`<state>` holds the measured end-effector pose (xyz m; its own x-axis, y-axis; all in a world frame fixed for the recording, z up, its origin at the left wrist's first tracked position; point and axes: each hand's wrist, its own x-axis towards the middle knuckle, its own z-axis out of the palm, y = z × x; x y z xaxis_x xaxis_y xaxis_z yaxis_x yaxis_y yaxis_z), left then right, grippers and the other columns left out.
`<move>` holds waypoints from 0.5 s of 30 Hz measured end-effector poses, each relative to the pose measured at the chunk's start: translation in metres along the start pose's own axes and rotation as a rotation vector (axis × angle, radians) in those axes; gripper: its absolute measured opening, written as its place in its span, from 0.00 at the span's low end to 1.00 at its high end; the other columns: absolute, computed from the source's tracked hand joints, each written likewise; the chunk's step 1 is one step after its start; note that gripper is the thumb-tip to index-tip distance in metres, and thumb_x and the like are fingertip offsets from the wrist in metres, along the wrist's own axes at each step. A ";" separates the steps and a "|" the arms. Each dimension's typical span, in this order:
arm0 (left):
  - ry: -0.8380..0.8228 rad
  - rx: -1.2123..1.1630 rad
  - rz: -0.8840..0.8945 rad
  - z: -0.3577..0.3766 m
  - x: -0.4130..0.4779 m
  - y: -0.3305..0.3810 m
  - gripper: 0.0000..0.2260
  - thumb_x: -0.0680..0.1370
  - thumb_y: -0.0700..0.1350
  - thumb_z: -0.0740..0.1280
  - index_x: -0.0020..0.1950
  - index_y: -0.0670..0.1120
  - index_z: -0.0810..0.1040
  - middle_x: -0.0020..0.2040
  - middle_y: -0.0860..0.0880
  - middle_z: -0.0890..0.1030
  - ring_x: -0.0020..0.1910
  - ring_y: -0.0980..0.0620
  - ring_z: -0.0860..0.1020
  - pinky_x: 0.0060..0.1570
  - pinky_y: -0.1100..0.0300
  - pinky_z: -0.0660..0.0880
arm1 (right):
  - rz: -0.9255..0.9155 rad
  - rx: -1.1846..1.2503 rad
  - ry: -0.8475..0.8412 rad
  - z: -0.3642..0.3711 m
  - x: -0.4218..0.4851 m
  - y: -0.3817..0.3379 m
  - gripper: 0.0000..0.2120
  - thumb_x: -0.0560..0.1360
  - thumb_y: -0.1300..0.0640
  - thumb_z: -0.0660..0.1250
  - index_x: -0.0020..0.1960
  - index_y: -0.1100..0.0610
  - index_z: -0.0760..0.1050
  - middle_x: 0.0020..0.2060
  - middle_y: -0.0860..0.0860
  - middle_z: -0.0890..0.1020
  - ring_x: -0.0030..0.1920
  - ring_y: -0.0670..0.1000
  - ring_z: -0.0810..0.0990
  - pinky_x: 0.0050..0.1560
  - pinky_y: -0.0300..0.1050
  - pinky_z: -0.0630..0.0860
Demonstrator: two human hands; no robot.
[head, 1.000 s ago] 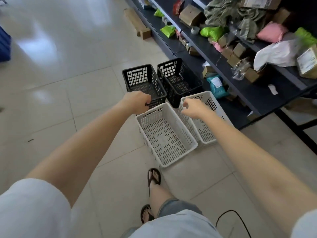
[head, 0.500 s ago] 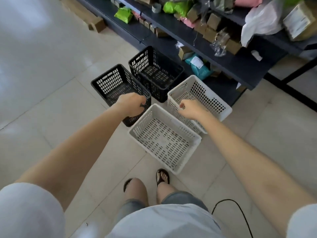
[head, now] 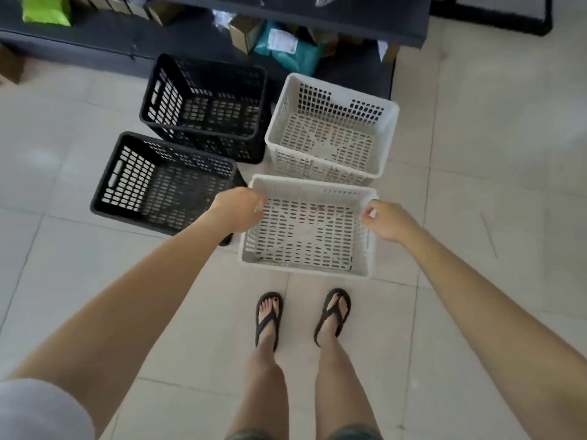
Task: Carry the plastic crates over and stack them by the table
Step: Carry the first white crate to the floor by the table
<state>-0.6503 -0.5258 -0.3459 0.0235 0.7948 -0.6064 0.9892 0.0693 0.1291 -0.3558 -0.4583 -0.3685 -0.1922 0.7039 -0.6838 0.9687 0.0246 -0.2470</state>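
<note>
Four plastic crates stand on the tiled floor in front of a dark table. The near white crate (head: 308,271) lies straight ahead of my feet. My left hand (head: 236,209) grips its left rim and my right hand (head: 386,219) grips its right rim. A second white crate (head: 330,93) stands just behind it. To the left are two black crates, the near black crate (head: 133,173) and the far black crate (head: 203,90), each empty. The table's low shelf (head: 95,42) runs along the top of the view.
Small cardboard boxes (head: 244,34), a teal parcel (head: 286,49) and a green bag (head: 47,9) lie on the low shelf. My two feet in black sandals (head: 301,315) stand just behind the near white crate. Bare tiles stretch left and right.
The view has swung to look straight down, squaring the crates with my feet. My left hand shifted from the near black crate's edge to the white crate's left rim; my right hand now holds its right rim.
</note>
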 end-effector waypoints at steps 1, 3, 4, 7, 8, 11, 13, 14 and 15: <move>-0.006 -0.015 0.008 0.013 0.009 -0.007 0.16 0.79 0.48 0.59 0.65 0.48 0.73 0.60 0.45 0.78 0.59 0.42 0.77 0.51 0.49 0.77 | 0.031 0.022 -0.001 0.014 0.005 0.007 0.16 0.78 0.45 0.59 0.58 0.53 0.74 0.57 0.56 0.79 0.55 0.58 0.77 0.54 0.49 0.74; -0.018 -0.056 0.020 0.044 0.028 -0.022 0.15 0.79 0.47 0.59 0.65 0.48 0.74 0.61 0.46 0.78 0.59 0.43 0.77 0.51 0.50 0.76 | 0.081 0.049 0.003 0.042 0.020 0.022 0.16 0.79 0.45 0.58 0.58 0.54 0.74 0.57 0.56 0.79 0.55 0.58 0.77 0.52 0.49 0.73; -0.029 -0.074 0.021 0.061 0.038 -0.030 0.15 0.79 0.47 0.60 0.65 0.48 0.74 0.62 0.46 0.78 0.60 0.43 0.76 0.52 0.50 0.75 | 0.098 0.057 0.001 0.056 0.030 0.029 0.16 0.79 0.45 0.57 0.58 0.54 0.74 0.56 0.56 0.80 0.55 0.58 0.77 0.51 0.48 0.72; -0.049 -0.081 0.000 0.115 0.074 -0.054 0.16 0.78 0.46 0.61 0.66 0.47 0.72 0.62 0.44 0.77 0.60 0.42 0.76 0.56 0.47 0.76 | 0.137 0.073 0.005 0.099 0.066 0.052 0.17 0.79 0.46 0.57 0.59 0.56 0.73 0.58 0.56 0.79 0.55 0.58 0.77 0.48 0.47 0.71; -0.063 -0.070 -0.003 0.131 0.087 -0.061 0.16 0.78 0.45 0.61 0.66 0.46 0.72 0.62 0.44 0.77 0.60 0.42 0.76 0.57 0.46 0.75 | 0.150 0.074 0.013 0.112 0.078 0.061 0.18 0.79 0.46 0.57 0.60 0.57 0.73 0.59 0.57 0.78 0.56 0.58 0.76 0.48 0.46 0.70; -0.132 -0.024 -0.013 0.177 0.126 -0.074 0.19 0.78 0.45 0.61 0.69 0.46 0.69 0.64 0.43 0.74 0.63 0.42 0.73 0.58 0.45 0.75 | 0.191 0.063 0.019 0.151 0.113 0.086 0.21 0.78 0.46 0.58 0.67 0.55 0.69 0.63 0.58 0.74 0.61 0.60 0.74 0.56 0.50 0.71; -0.180 0.022 -0.027 0.204 0.153 -0.079 0.21 0.77 0.45 0.62 0.70 0.46 0.67 0.64 0.43 0.72 0.65 0.42 0.70 0.59 0.44 0.74 | 0.221 0.042 0.022 0.172 0.138 0.103 0.22 0.78 0.46 0.59 0.69 0.54 0.66 0.64 0.58 0.71 0.62 0.60 0.72 0.58 0.52 0.71; -0.194 0.047 -0.043 0.215 0.166 -0.080 0.21 0.77 0.45 0.62 0.71 0.46 0.65 0.64 0.42 0.71 0.65 0.41 0.69 0.59 0.45 0.74 | 0.238 0.026 0.027 0.181 0.150 0.111 0.22 0.78 0.47 0.60 0.69 0.54 0.66 0.65 0.58 0.70 0.63 0.61 0.71 0.59 0.53 0.72; -0.200 0.065 -0.064 0.226 0.178 -0.081 0.22 0.77 0.45 0.63 0.71 0.46 0.65 0.65 0.42 0.69 0.66 0.41 0.68 0.59 0.45 0.74 | 0.255 0.012 0.036 0.189 0.162 0.118 0.23 0.78 0.48 0.60 0.70 0.55 0.65 0.65 0.59 0.69 0.63 0.61 0.70 0.59 0.54 0.72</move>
<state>-0.6938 -0.5261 -0.6419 -0.0179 0.6539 -0.7564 0.9967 0.0715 0.0383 -0.3021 -0.4753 -0.6380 0.0642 0.7110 -0.7002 0.9832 -0.1651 -0.0775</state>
